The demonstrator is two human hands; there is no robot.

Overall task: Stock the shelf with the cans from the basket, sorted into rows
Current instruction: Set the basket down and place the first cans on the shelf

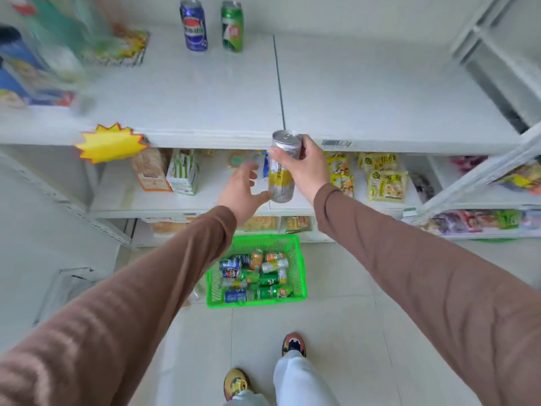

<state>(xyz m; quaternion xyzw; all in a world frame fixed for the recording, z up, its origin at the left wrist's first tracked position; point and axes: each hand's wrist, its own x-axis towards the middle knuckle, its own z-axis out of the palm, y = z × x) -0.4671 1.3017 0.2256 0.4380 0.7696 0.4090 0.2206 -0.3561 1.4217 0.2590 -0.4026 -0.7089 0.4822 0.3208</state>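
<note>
My right hand [304, 165] grips a silver and yellow can [282, 174] near its top, holding it upright in front of the white shelf's front edge [205, 136]. My left hand [244, 189] is open, its fingers spread just left of the can's lower part, thumb close to the can. At the back of the shelf stand a blue can [193, 24] and a green can [232, 26], side by side. On the floor below, a green basket [301, 276] holds several blue, green, orange and silver cans lying on their sides.
Blurred packaged goods [44, 54] fill the shelf's left end. A yellow starburst tag [112, 143] hangs from the shelf edge. Lower shelves carry cartons and snack packs [386, 183]. A white rack frame [497, 68] rises at the right. My feet [294, 344] stand on the tiled floor.
</note>
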